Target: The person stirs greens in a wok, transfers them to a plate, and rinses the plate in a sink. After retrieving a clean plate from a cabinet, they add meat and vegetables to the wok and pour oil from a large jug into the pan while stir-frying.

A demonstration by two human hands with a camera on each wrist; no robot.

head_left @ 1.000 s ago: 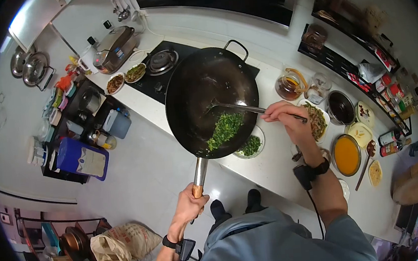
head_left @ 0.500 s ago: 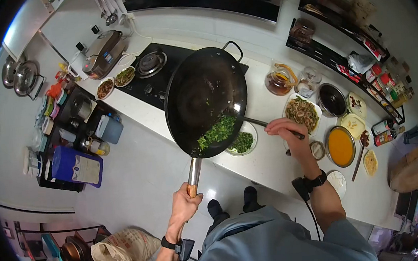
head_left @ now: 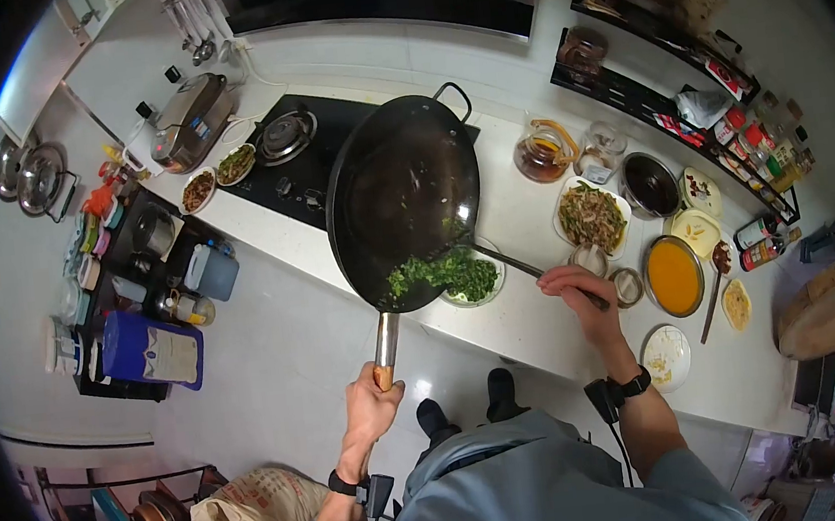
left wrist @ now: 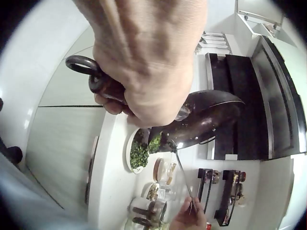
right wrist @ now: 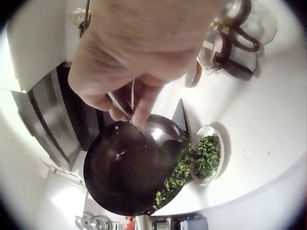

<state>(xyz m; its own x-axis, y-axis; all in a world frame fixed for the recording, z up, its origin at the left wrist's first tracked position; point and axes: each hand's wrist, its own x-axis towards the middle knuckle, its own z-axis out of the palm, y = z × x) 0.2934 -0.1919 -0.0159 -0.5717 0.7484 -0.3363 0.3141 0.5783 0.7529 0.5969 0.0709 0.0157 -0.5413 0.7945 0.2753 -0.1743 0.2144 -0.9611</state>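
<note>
My left hand grips the handle of a black wok, which is tilted toward the counter's front edge. Chopped greens lie at the wok's lower rim, right over a white dish that also holds greens. My right hand holds a long metal utensil, its far end at the greens by the rim. In the left wrist view my left hand wraps the handle above the dish of greens. In the right wrist view the fingers of my right hand pinch the utensil.
A stove lies behind and left of the wok. To the right stand a plate of cooked food, a glass teapot, a dark pot, a bowl of orange liquid and a small plate. Shelves hang above them.
The wok has tilted further and its lower rim now overlaps the dish. The greens have slid to that rim, and the utensil has moved down toward them. The head view has shifted.
</note>
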